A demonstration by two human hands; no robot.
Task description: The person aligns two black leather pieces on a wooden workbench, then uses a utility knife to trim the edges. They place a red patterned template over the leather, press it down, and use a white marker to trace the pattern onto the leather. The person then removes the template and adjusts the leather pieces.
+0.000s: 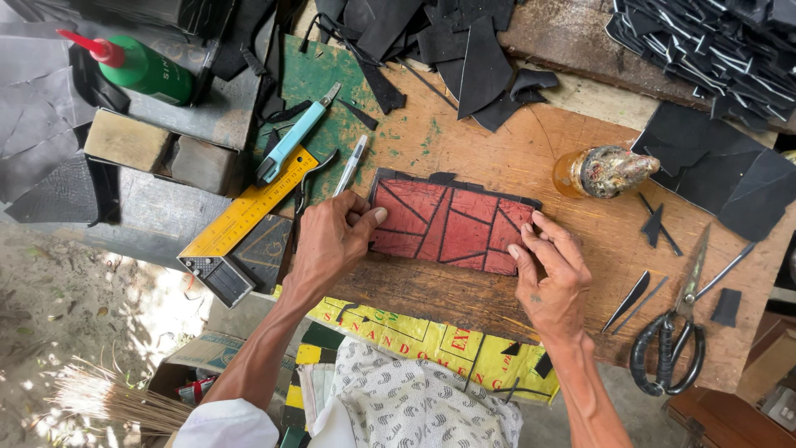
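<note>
A red leather panel [452, 224] crossed by black strips and edged in black lies flat on the wooden board [497, 149]. My left hand [332, 236] presses its left end with the thumb on the red surface. My right hand [547, 270] presses the right end, fingertips on the lower right corner. Neither hand lifts the panel off the board.
Two utility knives [290, 137] [350, 164] and a yellow square ruler [240, 220] lie to the left. A glue-caked bottle [601, 172] stands at right. Black-handled scissors [672, 340] and black slivers lie lower right. Black scraps [464, 50] pile at the back; a green bottle [141, 68] lies upper left.
</note>
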